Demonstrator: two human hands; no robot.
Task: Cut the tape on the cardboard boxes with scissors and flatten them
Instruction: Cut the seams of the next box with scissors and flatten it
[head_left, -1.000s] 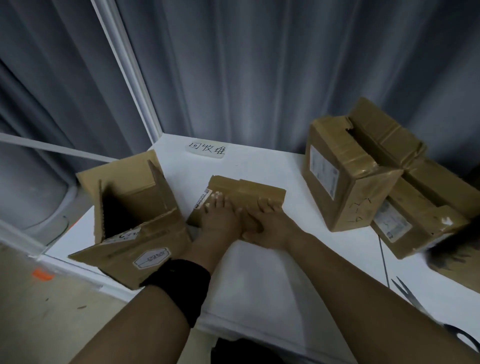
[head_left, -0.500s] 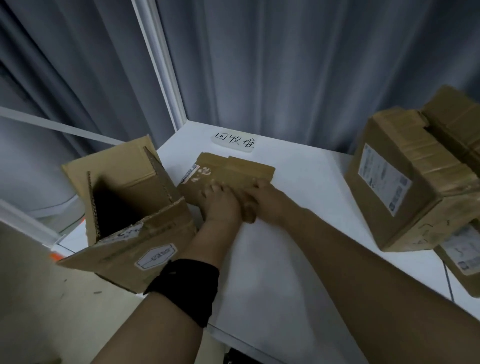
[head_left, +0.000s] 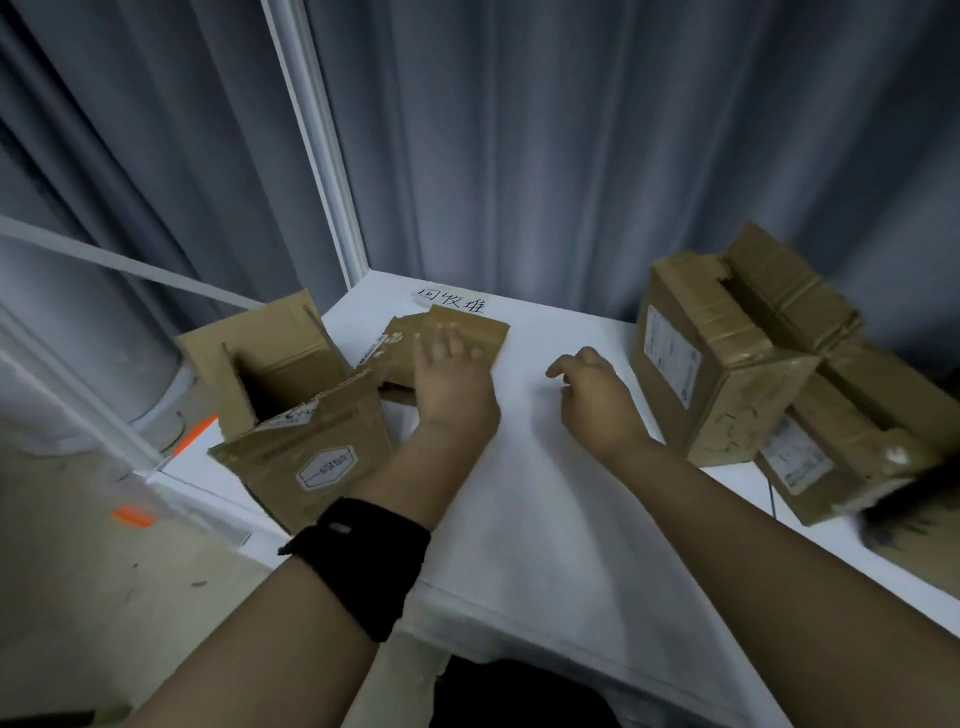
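Flattened cardboard box (head_left: 467, 332) at my 11 o'clock on the white table (head_left: 545, 519), my left hand (head_left: 454, 384) spread flat on it, my right hand (head_left: 592, 395) at 1 o'clock, loosely curled, holding nothing

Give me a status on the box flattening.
Done: one brown cardboard box lies flat by the handwritten label. In hand: the left hand rests on it; the right hand holds nothing. Left: the opened brown box at far left and the taped brown boxes on the right stand unflattened.
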